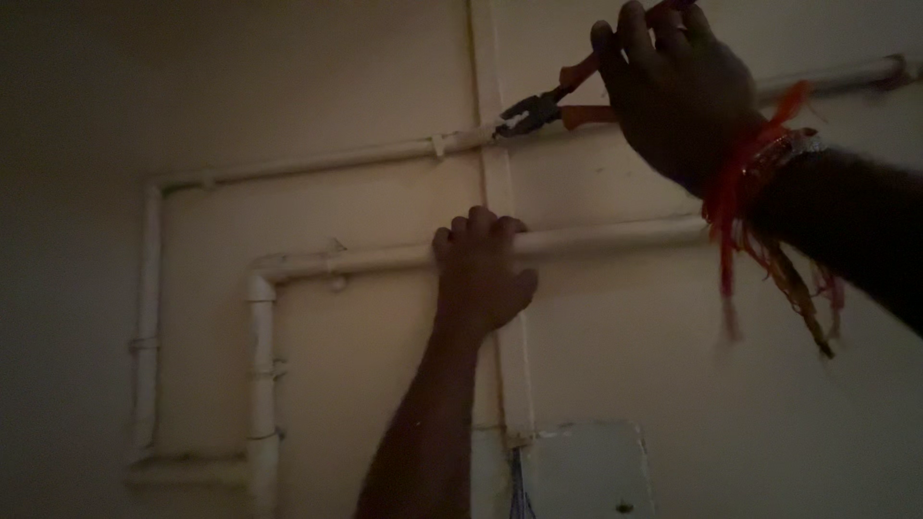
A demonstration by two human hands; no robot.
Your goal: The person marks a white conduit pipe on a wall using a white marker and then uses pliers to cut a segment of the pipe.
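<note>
My right hand (678, 91) is raised at the upper right and grips the orange handles of a pair of pliers (543, 101). The dark jaws of the pliers touch the upper white pipe (317, 163) where it crosses a vertical strip (500, 192) on the wall. Red threads (740, 211) hang from my right wrist. My left hand (481, 269) reaches up from below, its fingers curled over the lower white pipe (615, 235), close to the same strip.
Both pipes run along a cream wall, bend down at the left and continue as vertical runs (261, 384) with clips. A pale square box (586, 471) with thin wires beside it sits on the wall at the bottom. The light is dim.
</note>
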